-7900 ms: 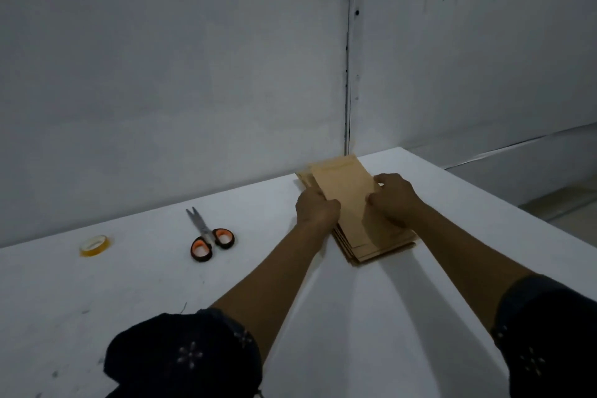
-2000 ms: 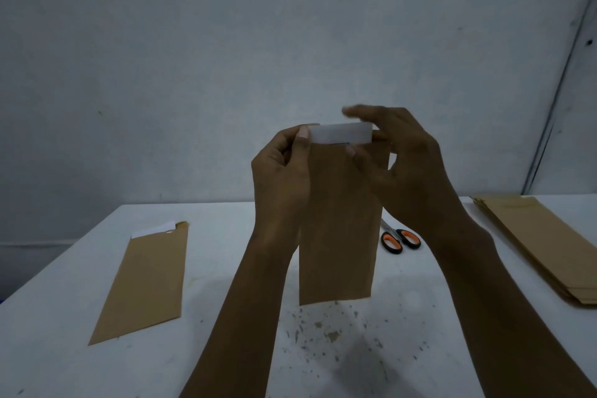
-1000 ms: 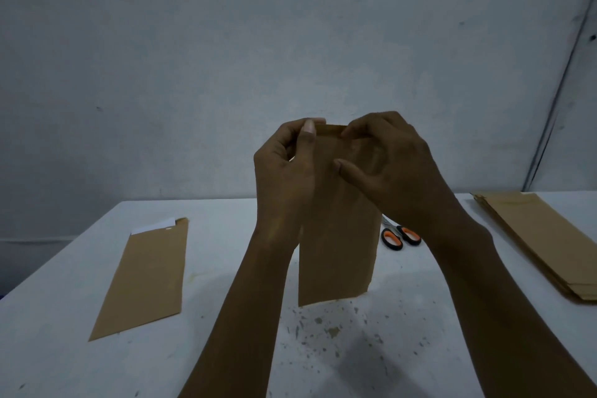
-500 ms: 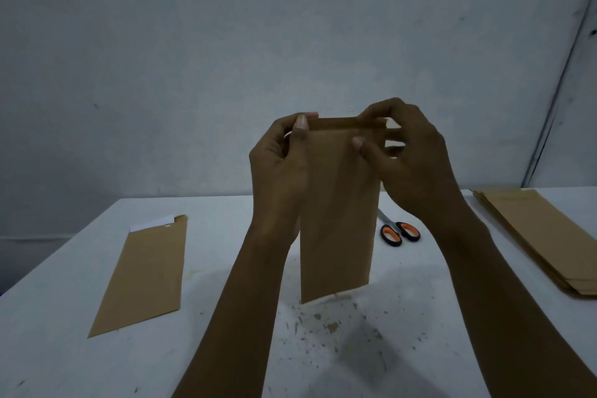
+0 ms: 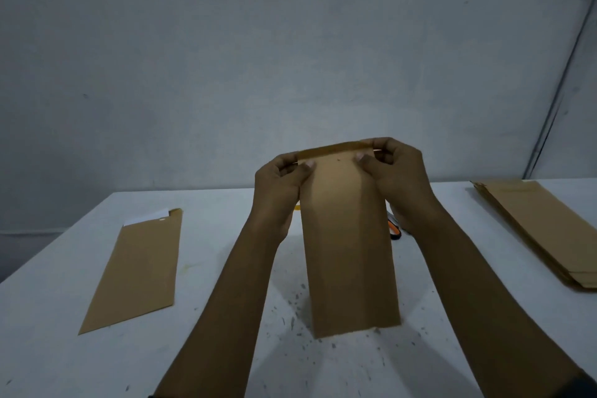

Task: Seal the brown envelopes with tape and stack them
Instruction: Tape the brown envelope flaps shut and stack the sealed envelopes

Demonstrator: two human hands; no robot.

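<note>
White table (image 5: 226, 349) against grey wall, speckled patch near front. Left hand (image 5: 279, 186) and right hand (image 5: 399, 178) pinch top corners of held envelope (image 5: 349, 252), upright above table centre, flap folded. Single envelope (image 5: 135, 271) flat left, envelope stack (image 5: 536, 229) at right edge; scissors (image 5: 394, 229) partly hidden.

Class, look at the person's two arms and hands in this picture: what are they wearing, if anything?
Both forearms are bare up to the frame's lower edge. The left hand and right hand wear no gloves, and no rings, watch or bracelets show. Only a dark sleeve edge appears on the right arm at the bottom right corner.
</note>
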